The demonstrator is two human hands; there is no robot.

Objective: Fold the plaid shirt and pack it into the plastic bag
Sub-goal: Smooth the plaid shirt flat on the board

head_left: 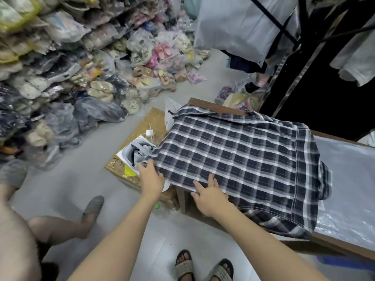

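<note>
Soft woven cotton, by the look of it: the plaid shirt (pixel 239 157) lies spread on the table (pixel 334 243), hanging over the edge nearest you. Your left hand (pixel 151 179) pinches its corner; your right hand (pixel 211 196) rests flat and unclenched on the hem just beside. It should be light, limp and prone to sliding, so grip seams and corners. No writing is legible anywhere.

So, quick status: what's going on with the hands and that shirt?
Left hand gripping plaid shirt corner. Right hand flat on hem. Shirt spread on table, unfolded.
</note>
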